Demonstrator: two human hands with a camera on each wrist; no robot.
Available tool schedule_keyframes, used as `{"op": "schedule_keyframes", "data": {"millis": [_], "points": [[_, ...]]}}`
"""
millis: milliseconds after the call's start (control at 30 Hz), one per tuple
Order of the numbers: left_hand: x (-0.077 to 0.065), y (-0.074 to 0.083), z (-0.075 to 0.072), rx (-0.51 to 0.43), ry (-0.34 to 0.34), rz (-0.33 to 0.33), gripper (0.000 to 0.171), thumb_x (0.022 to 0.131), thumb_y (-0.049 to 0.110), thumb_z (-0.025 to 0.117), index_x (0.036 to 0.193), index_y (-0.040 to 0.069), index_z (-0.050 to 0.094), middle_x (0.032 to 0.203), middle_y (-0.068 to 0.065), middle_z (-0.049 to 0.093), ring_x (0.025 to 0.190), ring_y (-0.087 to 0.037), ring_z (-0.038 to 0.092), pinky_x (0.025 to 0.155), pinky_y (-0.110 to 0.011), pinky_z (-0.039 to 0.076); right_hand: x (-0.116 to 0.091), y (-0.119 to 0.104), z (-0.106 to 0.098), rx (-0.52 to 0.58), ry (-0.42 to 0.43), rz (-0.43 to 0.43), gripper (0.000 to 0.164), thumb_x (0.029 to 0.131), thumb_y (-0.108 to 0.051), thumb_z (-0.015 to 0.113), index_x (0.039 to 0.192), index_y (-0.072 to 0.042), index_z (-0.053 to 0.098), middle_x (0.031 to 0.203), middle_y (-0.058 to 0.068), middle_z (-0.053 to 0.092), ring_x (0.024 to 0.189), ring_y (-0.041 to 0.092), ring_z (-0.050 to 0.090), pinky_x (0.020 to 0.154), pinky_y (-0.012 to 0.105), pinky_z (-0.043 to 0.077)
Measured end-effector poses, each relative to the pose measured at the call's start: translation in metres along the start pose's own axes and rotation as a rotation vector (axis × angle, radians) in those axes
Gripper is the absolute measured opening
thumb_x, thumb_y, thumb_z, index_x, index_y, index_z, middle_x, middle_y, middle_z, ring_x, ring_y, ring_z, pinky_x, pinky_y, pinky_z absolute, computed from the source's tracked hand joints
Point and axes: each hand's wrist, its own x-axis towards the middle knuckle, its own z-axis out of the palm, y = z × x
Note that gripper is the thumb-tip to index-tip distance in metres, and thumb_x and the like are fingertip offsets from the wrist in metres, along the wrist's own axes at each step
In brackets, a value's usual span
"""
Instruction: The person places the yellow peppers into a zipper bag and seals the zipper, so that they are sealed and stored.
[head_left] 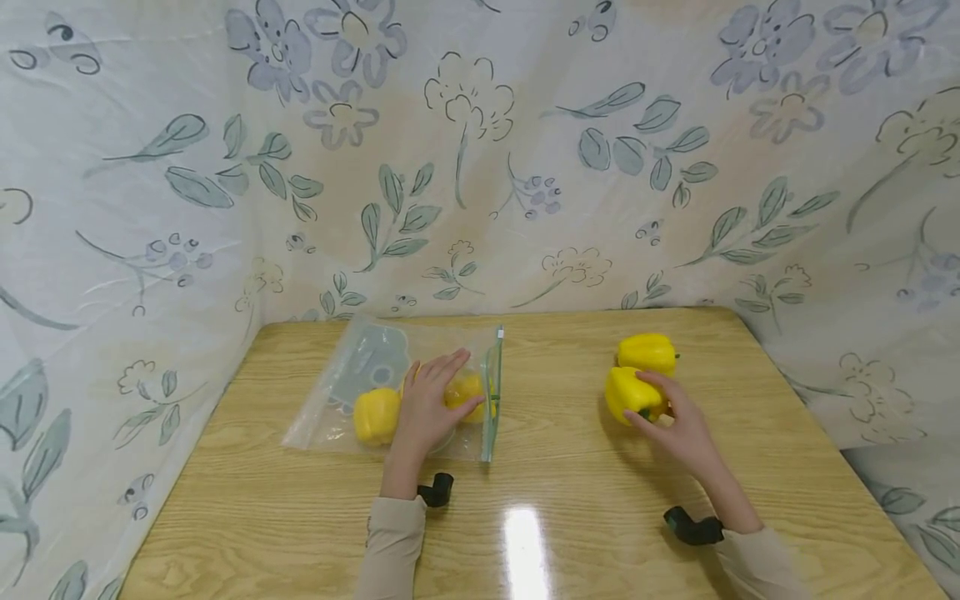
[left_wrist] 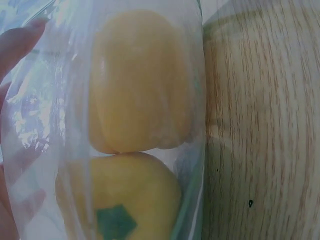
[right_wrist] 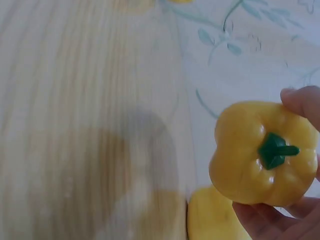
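Note:
My right hand (head_left: 686,429) grips a yellow bell pepper (head_left: 628,393) between thumb and fingers. The right wrist view shows this bell pepper (right_wrist: 255,155) with its green stem facing the camera. Just behind it a second yellow bell pepper (head_left: 647,353) lies on the table. On the left, a clear zip bag (head_left: 322,421) lies flat with yellow bell peppers (head_left: 377,415) inside. Over the bag, my left hand (head_left: 431,404) rests with fingers extended and thumb apart, partly covering the contents. Through the plastic, two bell peppers (left_wrist: 142,82) appear close together in the left wrist view.
The wooden table (head_left: 555,475) stands against a floral cloth (head_left: 480,167) at the back and sides. The bag's green zip edge (head_left: 491,408) faces right, toward the middle of the table. A black wrist mount (head_left: 693,527) sits beside the right sleeve.

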Motion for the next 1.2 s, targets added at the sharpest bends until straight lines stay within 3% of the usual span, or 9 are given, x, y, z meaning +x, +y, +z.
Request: {"op": "schedule_keyframes", "data": {"millis": [133, 367, 600, 700, 800, 1033, 1200], "points": [[0.0, 0.0, -0.001, 0.002, -0.002, -0.003, 0.068, 0.078, 0.05, 0.068, 0.137, 0.024, 0.046, 0.138, 0.005, 0.049, 0.125, -0.019, 0.045, 0.11, -0.053, 0.021, 0.01, -0.011, 0.015, 0.072, -0.065, 0.0, 0.058, 0.081, -0.023, 0.072, 0.133, -0.016, 0.047, 0.135, 0.008, 0.047, 0.107, 0.008, 0.045, 0.079, 0.015, 0.044], [0.001, 0.0, -0.001, -0.005, -0.001, 0.003, 0.068, 0.078, 0.05, 0.068, 0.137, 0.024, 0.047, 0.138, 0.005, 0.049, 0.124, -0.019, 0.045, 0.109, -0.054, 0.021, 0.024, -0.021, 0.033, 0.177, -0.114, -0.01, 0.057, 0.082, -0.022, 0.072, 0.133, -0.018, 0.047, 0.135, 0.007, 0.047, 0.112, 0.017, 0.046, 0.085, 0.017, 0.045], [0.001, 0.0, -0.001, -0.005, 0.019, 0.024, 0.067, 0.077, 0.049, 0.07, 0.134, 0.02, 0.05, 0.136, 0.004, 0.051, 0.123, -0.02, 0.047, 0.107, -0.056, 0.024, 0.033, -0.037, 0.038, 0.236, -0.119, -0.022, 0.057, 0.082, -0.019, 0.071, 0.133, -0.018, 0.047, 0.136, 0.008, 0.043, 0.117, 0.023, 0.044, 0.091, 0.05, 0.045], [0.001, -0.001, -0.001, -0.005, 0.015, 0.019, 0.067, 0.077, 0.049, 0.069, 0.135, 0.02, 0.05, 0.136, 0.004, 0.051, 0.123, -0.02, 0.047, 0.107, -0.055, 0.024, 0.036, -0.055, 0.034, 0.259, -0.121, -0.041, 0.056, 0.081, -0.013, 0.071, 0.132, -0.011, 0.049, 0.132, 0.012, 0.044, 0.113, 0.026, 0.045, 0.09, 0.056, 0.045], [0.001, -0.002, 0.0, -0.004, 0.011, 0.018, 0.068, 0.077, 0.049, 0.069, 0.135, 0.021, 0.049, 0.136, 0.005, 0.051, 0.123, -0.02, 0.046, 0.108, -0.055, 0.023, 0.039, -0.073, 0.03, 0.274, -0.125, -0.044, 0.054, 0.081, -0.009, 0.071, 0.131, -0.006, 0.049, 0.129, 0.015, 0.045, 0.11, 0.025, 0.045, 0.089, 0.055, 0.045], [0.001, -0.003, 0.002, 0.003, 0.018, 0.022, 0.067, 0.078, 0.05, 0.069, 0.136, 0.023, 0.048, 0.137, 0.005, 0.05, 0.124, -0.019, 0.046, 0.108, -0.055, 0.023, 0.048, -0.051, 0.048, 0.26, -0.098, -0.058, 0.056, 0.081, -0.023, 0.072, 0.132, -0.023, 0.05, 0.128, 0.006, 0.047, 0.11, 0.02, 0.046, 0.087, 0.048, 0.048], [0.001, -0.002, 0.002, -0.002, 0.012, 0.02, 0.067, 0.078, 0.049, 0.069, 0.136, 0.022, 0.048, 0.137, 0.005, 0.05, 0.124, -0.019, 0.045, 0.109, -0.054, 0.022, 0.051, -0.053, 0.05, 0.23, -0.083, -0.079, 0.055, 0.082, -0.023, 0.071, 0.133, -0.022, 0.049, 0.131, 0.006, 0.048, 0.112, 0.021, 0.046, 0.085, 0.044, 0.046]]}}
